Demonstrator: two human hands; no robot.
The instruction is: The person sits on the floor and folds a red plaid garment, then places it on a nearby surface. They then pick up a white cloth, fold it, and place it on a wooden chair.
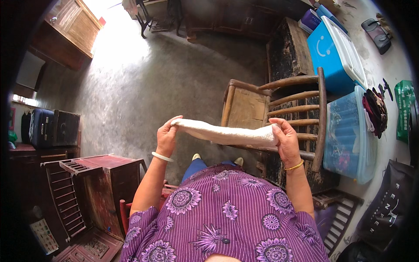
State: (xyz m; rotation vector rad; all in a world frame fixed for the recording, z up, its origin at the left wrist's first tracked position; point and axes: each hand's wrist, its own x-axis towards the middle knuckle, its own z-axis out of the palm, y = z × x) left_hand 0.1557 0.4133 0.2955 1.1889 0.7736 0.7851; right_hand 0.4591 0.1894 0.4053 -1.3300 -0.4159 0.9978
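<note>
A folded white cloth, perhaps a towel [226, 132], is stretched between my two hands in front of my body, above the floor. My left hand [167, 137], with a pale bangle at the wrist, pinches its left end between thumb and fingers. The other end is gripped by my right hand [286, 139], which has a gold-coloured bracelet below it. The cloth sags slightly in the middle. Its right end overlaps the view of a wooden chair [246, 104], and I cannot tell whether they touch.
A blue storage box with a white lid [327, 49] and a translucent blue bin [343, 137] stand along the right wall. Dark clothes [375, 113] lie on the bin. At the left are a worn wooden cabinet [98, 190] and a dark suitcase [42, 128]. Concrete floor [157, 82] stretches ahead.
</note>
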